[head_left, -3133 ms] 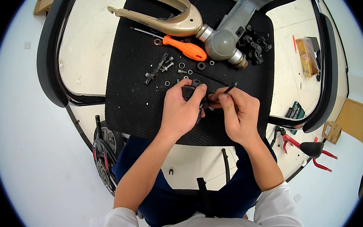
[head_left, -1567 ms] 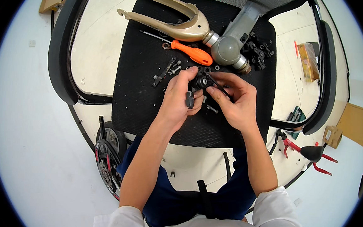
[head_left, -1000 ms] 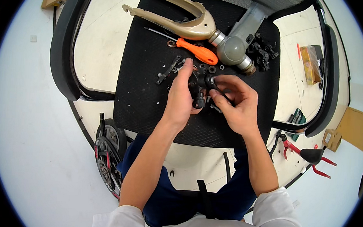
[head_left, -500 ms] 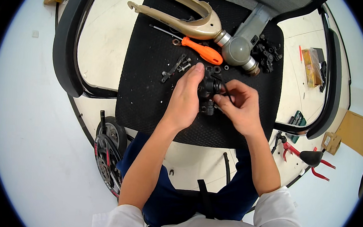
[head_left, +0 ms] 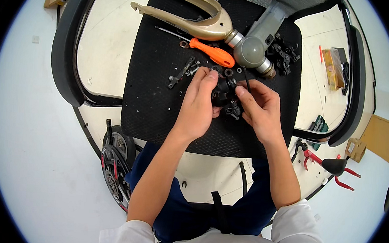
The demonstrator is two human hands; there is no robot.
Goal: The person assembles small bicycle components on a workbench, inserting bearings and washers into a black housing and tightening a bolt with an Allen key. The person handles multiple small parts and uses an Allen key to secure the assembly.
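Item: small black mechanical part (head_left: 225,93), held above the black chair seat (head_left: 160,101). Left hand (head_left: 198,106) and right hand (head_left: 260,108): each grip closed on it. Advice: hold low over seat, near loose washers (head_left: 228,72) and orange screwdriver (head_left: 212,53); dropped pieces stay findable.

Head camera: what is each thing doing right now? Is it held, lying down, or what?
Left hand: gripping the black part.
Right hand: gripping the black part too.
Black part: held between both hands, above the seat.
Screwdriver: lying flat, untouched.
Gold fork: lying on the seat.
Seat: flat, strewn with small bits.
Red pliers: lying on the floor.
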